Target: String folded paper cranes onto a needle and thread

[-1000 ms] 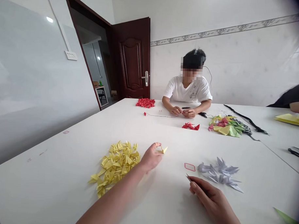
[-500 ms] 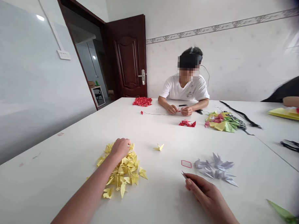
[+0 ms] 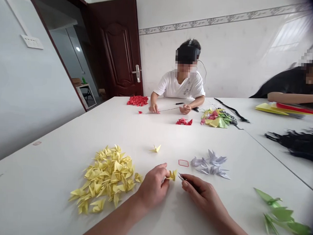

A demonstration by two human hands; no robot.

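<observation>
My left hand (image 3: pixel 155 184) pinches a small yellow paper crane (image 3: pixel 172 175) at the middle of the white table (image 3: pixel 94 132). Just right of it, my right hand (image 3: pixel 202 192) is closed on dark pointed tweezers (image 3: pixel 180 176), whose tips point at the crane with a small gap. A large heap of yellow paper cranes (image 3: pixel 113 172) lies to the left. One single yellow crane (image 3: pixel 156 148) rests beyond my hands. Several pale lilac cranes (image 3: pixel 211 164) sit past my right hand, and green cranes (image 3: pixel 283 213) lie at the lower right.
Across the table a person in a white shirt (image 3: pixel 182 84) handles a thread near red cranes (image 3: pixel 184 121). A red heap (image 3: pixel 137 100), a multicoloured pile (image 3: pixel 216 118), black tassels (image 3: pixel 295 143) and coloured paper sheets (image 3: pixel 272 108) lie farther off. Another person in black (image 3: pixel 283 84) leans in at right.
My left hand has come right from the yellow heap with a crane and is now beside the tweezers. The view has turned rightward. The person across has moved their hands apart along the thread.
</observation>
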